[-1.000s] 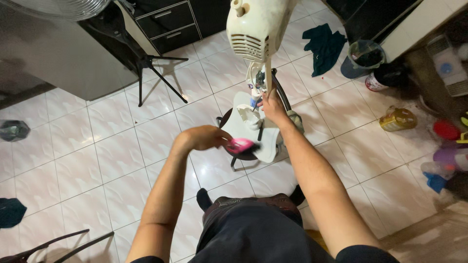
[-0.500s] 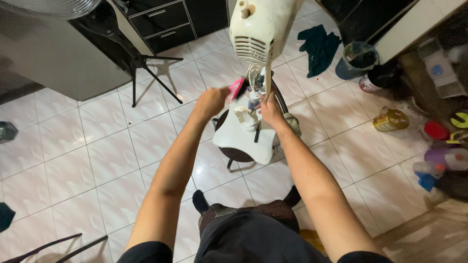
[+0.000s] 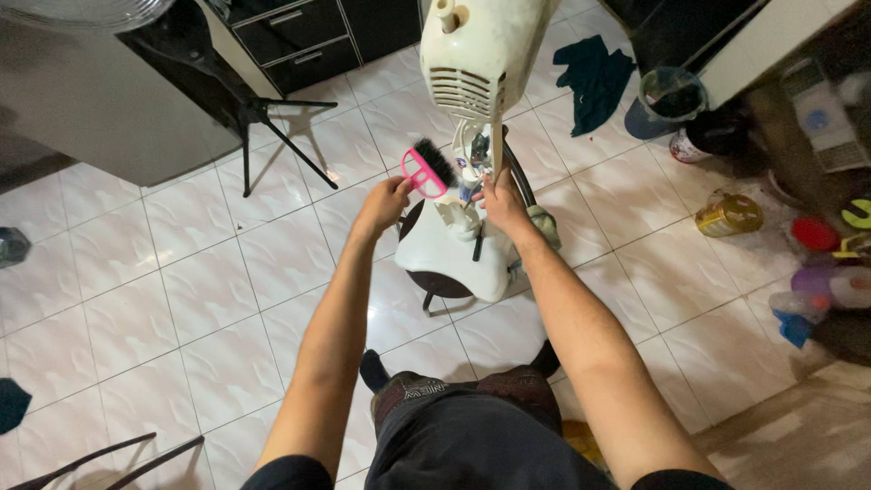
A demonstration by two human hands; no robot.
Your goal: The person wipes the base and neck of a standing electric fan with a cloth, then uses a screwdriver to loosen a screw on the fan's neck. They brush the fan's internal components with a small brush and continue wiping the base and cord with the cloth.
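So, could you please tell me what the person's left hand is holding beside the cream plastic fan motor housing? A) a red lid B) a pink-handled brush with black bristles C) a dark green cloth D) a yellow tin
B: the left hand grips the pink-handled brush with black bristles, raised just below the cream plastic fan motor housing.

Bright, even indoor light, seemingly from overhead. Soft sheen on the tiles [image 3: 136,299], no hard glare. Short, faint shadows under the chair legs [image 3: 272,145]. Darker toward the top edge and the right-hand clutter. Wide-angle stretch at the edges, forearms bulging. Fan motor [image 3: 481,54] close, slightly soft. Mild blur throughout.
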